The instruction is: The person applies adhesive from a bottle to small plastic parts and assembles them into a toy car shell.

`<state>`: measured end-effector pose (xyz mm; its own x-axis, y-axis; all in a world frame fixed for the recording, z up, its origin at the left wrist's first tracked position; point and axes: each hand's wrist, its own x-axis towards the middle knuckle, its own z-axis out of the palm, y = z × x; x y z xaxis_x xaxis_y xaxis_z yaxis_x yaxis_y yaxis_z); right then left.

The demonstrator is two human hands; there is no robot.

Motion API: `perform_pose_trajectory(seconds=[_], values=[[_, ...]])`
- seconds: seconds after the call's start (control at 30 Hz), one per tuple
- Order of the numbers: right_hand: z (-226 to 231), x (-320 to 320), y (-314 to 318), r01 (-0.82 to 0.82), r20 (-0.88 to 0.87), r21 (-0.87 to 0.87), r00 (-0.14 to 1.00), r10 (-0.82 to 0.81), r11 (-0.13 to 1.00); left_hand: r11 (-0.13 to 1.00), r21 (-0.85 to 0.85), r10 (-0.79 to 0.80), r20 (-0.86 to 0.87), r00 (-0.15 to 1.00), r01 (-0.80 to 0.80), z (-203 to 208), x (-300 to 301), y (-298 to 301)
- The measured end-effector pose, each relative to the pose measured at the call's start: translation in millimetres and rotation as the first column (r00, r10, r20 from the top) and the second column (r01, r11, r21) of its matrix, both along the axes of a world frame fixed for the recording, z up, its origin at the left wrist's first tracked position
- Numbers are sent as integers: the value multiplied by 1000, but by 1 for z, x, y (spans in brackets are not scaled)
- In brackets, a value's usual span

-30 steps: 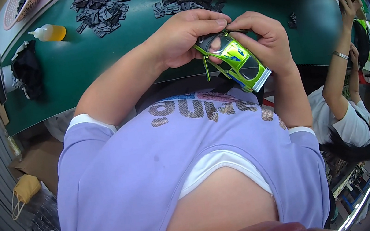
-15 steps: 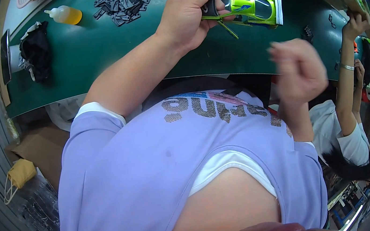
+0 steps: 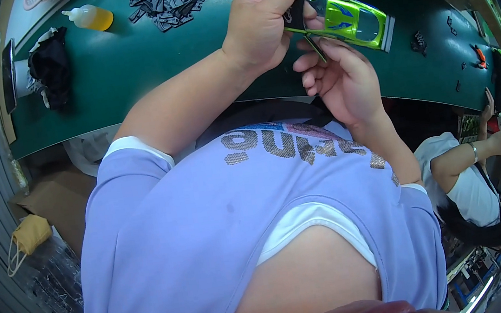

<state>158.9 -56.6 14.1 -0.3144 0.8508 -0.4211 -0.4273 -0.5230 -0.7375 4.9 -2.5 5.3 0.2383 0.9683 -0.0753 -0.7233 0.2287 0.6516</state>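
My left hand point(image 3: 266, 20) is closed around the front end of a bright green toy car point(image 3: 343, 18) with blue markings and a dark front part, held above the table. The car's two doors stick out to the sides. My right hand point(image 3: 345, 76) is at the near door point(image 3: 315, 48), thumb and fingertips around its edge. Whether those fingers press on the door or only touch it is hard to tell. A grey-white spoiler point(image 3: 389, 34) points to the right.
On the green table point(image 3: 143, 75) lie a heap of black plastic parts point(image 3: 168, 1), a bottle of yellow liquid point(image 3: 89, 18), a dark cloth point(image 3: 50, 69) and a small black cluster point(image 3: 418, 44). An orange-handled tool point(image 3: 480, 57) lies near another person point(image 3: 467, 171) at the right.
My right hand has come up from the table's near edge to the car's near door. The car has shifted slightly right and tilted. The other person's raised arm has lowered.
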Motion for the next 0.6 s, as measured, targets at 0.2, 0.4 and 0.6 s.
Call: perform_pose_trajectory(seconds=[0.2, 0.4, 0.6], values=[[-9, -5, 5, -127, -404, -233, 914, 23, 964, 998, 58, 20, 17, 1000, -21, -10, 4, 0], [-10, 0, 9, -201, -366, -143, 921, 137, 969, 998, -56, 41, 8, 999, -40, -9, 2, 1], [-6, -7, -6, 70, 390, 550, 860, -330, 832, 980, -136, 154, 36, 987, -148, -15, 4, 7]])
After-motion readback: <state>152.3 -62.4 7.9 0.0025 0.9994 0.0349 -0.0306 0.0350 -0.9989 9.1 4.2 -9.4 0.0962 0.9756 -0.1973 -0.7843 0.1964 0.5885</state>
